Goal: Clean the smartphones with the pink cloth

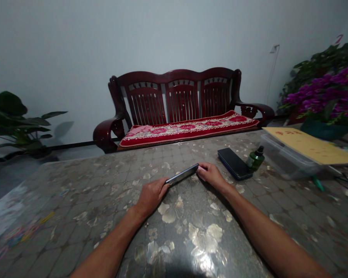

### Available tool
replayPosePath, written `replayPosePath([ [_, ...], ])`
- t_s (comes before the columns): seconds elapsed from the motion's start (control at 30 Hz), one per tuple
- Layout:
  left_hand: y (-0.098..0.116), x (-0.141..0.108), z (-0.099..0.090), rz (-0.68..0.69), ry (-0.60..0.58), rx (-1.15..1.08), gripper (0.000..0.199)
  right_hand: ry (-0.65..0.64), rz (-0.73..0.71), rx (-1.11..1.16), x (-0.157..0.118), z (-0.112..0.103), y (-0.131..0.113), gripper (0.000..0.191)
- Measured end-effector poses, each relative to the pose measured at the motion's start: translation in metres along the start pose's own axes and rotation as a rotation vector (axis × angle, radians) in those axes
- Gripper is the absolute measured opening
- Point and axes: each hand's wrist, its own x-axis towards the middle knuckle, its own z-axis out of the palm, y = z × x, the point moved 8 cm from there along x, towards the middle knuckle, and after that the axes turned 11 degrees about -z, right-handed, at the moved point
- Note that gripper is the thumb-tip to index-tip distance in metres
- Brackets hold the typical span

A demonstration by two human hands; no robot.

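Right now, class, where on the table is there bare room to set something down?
Bare table lies between the left hand and coloured bands, and between the forearms. Crowded: right of the right hand, with black case, green bottle and clear box.

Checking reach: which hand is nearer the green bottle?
Right. The right hand is left of the green bottle, with a dark flat object between; the left hand is farther left, gripping the slim device.

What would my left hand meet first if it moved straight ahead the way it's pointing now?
Beyond the thin, flat, dark, phone-like slab your left hand holds, it would probably meet the small pink item in your right hand; depth there is hard to judge.
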Motion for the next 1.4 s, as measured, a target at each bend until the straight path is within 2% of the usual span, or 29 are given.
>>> replayPosePath([
  [0.17,-0.006,-0.002,0.0,-0.063,-0.034,-0.047,0.032,0.014,-0.119,-0.136,-0.001,-0.005,-0.018,0.022],
  [0.33,-0.025,-0.003,-0.008,-0.278,-0.039,-0.242,0.031,-0.003,-0.323,-0.246,-0.004,-0.012,-0.059,0.018],
  [0.47,-0.039,0.002,-0.012,-0.475,0.052,-0.553,0.035,-0.003,-0.418,-0.299,-0.005,-0.016,-0.092,0.013],
  [0.6,-0.047,0.006,-0.001,-0.661,0.116,-0.99,0.05,0.022,-0.497,-0.382,-0.013,-0.014,-0.127,0.013],
  [0.7,-0.045,0.008,0.004,-0.735,0.147,-1.213,0.06,0.074,-0.568,-0.443,-0.023,-0.013,-0.153,0.014],
  [0.83,-0.031,0.02,0.0,-0.706,0.16,-1.47,0.062,0.143,-0.683,-0.506,-0.035,-0.011,-0.18,0.015],
  [0.97,-0.009,0.035,-0.001,-0.685,0.215,-1.774,0.042,0.196,-0.752,-0.553,-0.04,-0.011,-0.193,0.015],
  [1.03,0.002,0.039,0.004,-0.738,0.289,-1.948,0.032,0.201,-0.762,-0.579,-0.041,-0.01,-0.193,0.014],
  [1.13,0.021,0.04,0.02,-0.948,0.305,-2.12,0.031,0.182,-0.79,-0.641,-0.041,-0.006,-0.19,0.014],
  [1.23,0.044,0.044,0.027,-1.056,0.244,-2.243,0.046,0.131,-0.834,-0.71,-0.043,0.002,-0.187,0.015],
  [1.33,0.067,0.052,0.026,-1.074,0.091,-2.311,0.054,0.082,-0.865,-0.764,-0.044,0.011,-0.184,0.017],
  [1.4,0.077,0.054,0.03,-1.144,0.005,-2.329,0.057,0.069,-0.871,-0.782,-0.044,0.015,-0.182,0.019],
])
